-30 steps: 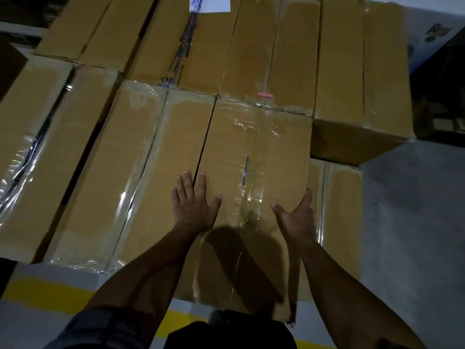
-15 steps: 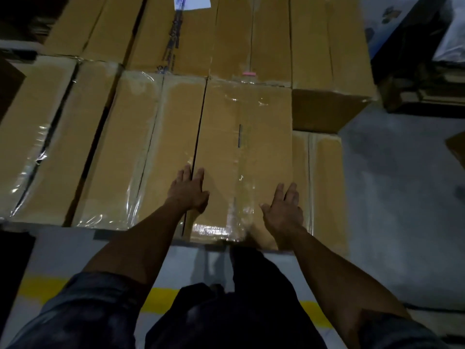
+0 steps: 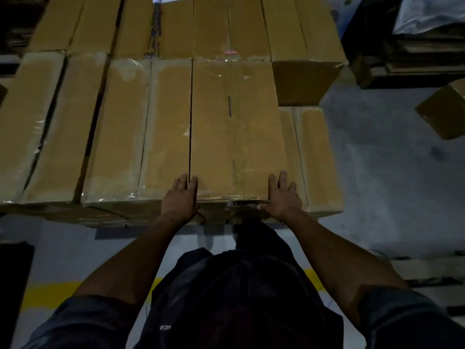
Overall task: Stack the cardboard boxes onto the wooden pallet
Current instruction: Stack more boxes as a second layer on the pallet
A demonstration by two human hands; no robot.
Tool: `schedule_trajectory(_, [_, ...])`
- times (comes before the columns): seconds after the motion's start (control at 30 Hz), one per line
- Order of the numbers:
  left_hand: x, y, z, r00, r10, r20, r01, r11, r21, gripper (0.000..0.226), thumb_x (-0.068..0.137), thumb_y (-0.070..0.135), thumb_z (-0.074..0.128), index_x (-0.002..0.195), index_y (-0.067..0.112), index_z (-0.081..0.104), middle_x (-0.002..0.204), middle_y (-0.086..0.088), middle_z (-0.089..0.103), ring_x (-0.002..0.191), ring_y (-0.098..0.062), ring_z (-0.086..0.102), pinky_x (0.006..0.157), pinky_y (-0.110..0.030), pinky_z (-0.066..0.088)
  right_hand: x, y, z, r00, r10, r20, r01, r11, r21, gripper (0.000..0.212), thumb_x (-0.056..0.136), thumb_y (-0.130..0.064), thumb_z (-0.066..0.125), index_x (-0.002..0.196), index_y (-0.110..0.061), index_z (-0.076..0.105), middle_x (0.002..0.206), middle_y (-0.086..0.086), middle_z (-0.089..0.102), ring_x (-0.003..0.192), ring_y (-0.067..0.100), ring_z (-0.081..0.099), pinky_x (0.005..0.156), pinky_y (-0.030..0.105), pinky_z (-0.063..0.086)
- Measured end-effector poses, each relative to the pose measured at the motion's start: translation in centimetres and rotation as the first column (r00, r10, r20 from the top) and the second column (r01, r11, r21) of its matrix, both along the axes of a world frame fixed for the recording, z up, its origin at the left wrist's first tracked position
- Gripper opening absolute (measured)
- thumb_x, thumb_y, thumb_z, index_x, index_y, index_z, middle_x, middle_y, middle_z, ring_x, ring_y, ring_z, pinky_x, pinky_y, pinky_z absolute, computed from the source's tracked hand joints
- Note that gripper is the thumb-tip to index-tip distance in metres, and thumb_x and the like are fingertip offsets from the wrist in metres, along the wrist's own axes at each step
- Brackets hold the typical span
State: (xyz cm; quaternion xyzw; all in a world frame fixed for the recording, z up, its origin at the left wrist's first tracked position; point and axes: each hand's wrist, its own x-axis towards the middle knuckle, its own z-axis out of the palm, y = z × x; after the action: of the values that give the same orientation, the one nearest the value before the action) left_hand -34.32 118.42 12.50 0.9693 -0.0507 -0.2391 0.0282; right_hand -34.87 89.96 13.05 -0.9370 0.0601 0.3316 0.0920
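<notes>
I observe a brown rectangular cardboard box sealed with clear tape (image 3: 234,132) lying flat in the top layer of the stack, at the stack's near edge, toward its right end. Its left side runs against a neighbouring taped brown carton (image 3: 141,132), with a thin dark seam between them. To its right, a lower brown carton (image 3: 315,157) sits a layer down. Behind it, a further row of brown cartons (image 3: 226,26) fills the far side of the stack.

My left hand (image 3: 180,197) rests on the box's near left corner, fingers straight and together, reaching over the top edge across the seam. My right hand (image 3: 283,196) rests at the near right corner, fingers extended and slightly apart along the right side. Neither hand curls round anything.

The wooden pallet is hidden beneath the stack. A grey floor with a yellow painted line (image 3: 50,294) lies nearest me.
</notes>
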Motion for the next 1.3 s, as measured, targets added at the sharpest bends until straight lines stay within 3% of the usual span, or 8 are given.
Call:
schedule_trajectory(0.13, [-0.2,0.2,-0.2,0.998,-0.028,0.062,0.027,1.000,0.012,0.087,0.092,0.043,0.064,0.156,0.018,0.011,0.163,-0.015,0.012,0.150,-0.033,0.016,0.107,-0.047,0.041,-0.2,0.4,-0.5,0.996,-0.003,0.086,0.006,0.999,-0.042,0.098,0.093,-0.057,0.059,0.161,-0.021,-0.002,0.167,0.011,-0.017,0.147,0.049,0.014,0.110,0.051,0.036])
schedule_trajectory(0.3, [-0.5,0.9,0.0,0.989,-0.107,0.098,0.105,0.994,0.029,0.085,0.093,0.036,0.064,0.156,0.014,0.011,0.161,-0.016,0.018,0.146,-0.033,0.024,0.101,-0.047,0.047,-0.3,0.4,-0.7,0.989,0.019,0.146,-0.010,0.998,-0.063,0.094,0.094,-0.056,0.058,0.160,-0.018,0.004,0.167,0.015,-0.010,0.138,0.049,0.028,0.102,0.051,0.041])
schedule_trajectory(0.6, [-0.8,1.1,0.4,0.986,-0.131,0.107,0.128,0.991,0.036,0.074,0.100,0.029,0.051,0.156,0.008,0.007,0.161,-0.014,0.021,0.146,-0.030,0.028,0.101,-0.047,0.047,-0.4,0.6,-0.4,0.974,0.022,0.226,-0.004,0.997,-0.081,0.083,0.098,-0.057,0.050,0.159,-0.016,0.011,0.167,0.015,-0.003,0.138,0.048,0.029,0.106,0.049,0.037])
schedule_trajectory(0.9, [-0.7,0.7,-0.4,0.986,-0.120,0.119,0.117,0.992,0.038,0.069,0.099,0.024,0.056,0.153,0.004,0.019,0.157,-0.015,0.029,0.140,-0.031,0.034,0.094,-0.045,0.053,0.0,0.9,-1.1,0.981,0.019,0.191,-0.001,0.996,-0.089,0.085,0.098,-0.055,0.052,0.159,-0.015,0.010,0.167,0.017,-0.004,0.140,0.050,0.026,0.108,0.051,0.037])
schedule_trajectory(1.07, [-1.3,0.8,-1.3,0.977,-0.119,0.178,0.108,0.991,0.074,0.071,0.094,0.022,0.064,0.151,0.000,0.029,0.155,-0.021,0.034,0.140,-0.036,0.038,0.101,-0.043,0.047,0.0,1.3,-1.6,0.990,0.012,0.142,0.001,0.996,-0.092,0.086,0.100,-0.054,0.050,0.160,-0.014,0.002,0.166,0.019,-0.010,0.146,0.055,0.010,0.114,0.055,0.028])
schedule_trajectory(1.2, [-2.2,0.5,-2.8,0.984,-0.101,0.149,0.087,0.992,0.094,0.077,0.099,0.013,0.046,0.155,0.003,-0.006,0.163,-0.022,-0.003,0.151,-0.038,0.003,0.120,-0.045,0.017,0.1,1.4,-2.2,0.994,0.017,0.108,-0.006,0.995,-0.102,0.086,0.102,-0.054,0.043,0.160,-0.014,-0.006,0.164,0.020,-0.018,0.146,0.058,-0.001,0.118,0.057,0.017])
schedule_trajectory(1.3, [-2.1,0.3,-2.7,0.980,-0.110,0.169,0.093,0.990,0.107,0.076,0.100,0.012,0.045,0.155,0.004,-0.007,0.163,-0.021,-0.005,0.151,-0.037,0.000,0.121,-0.044,0.015,0.1,1.4,-2.5,0.995,0.030,0.099,-0.019,0.994,-0.112,0.085,0.102,-0.056,0.039,0.159,-0.014,-0.008,0.164,0.021,-0.018,0.146,0.058,-0.002,0.118,0.057,0.016])
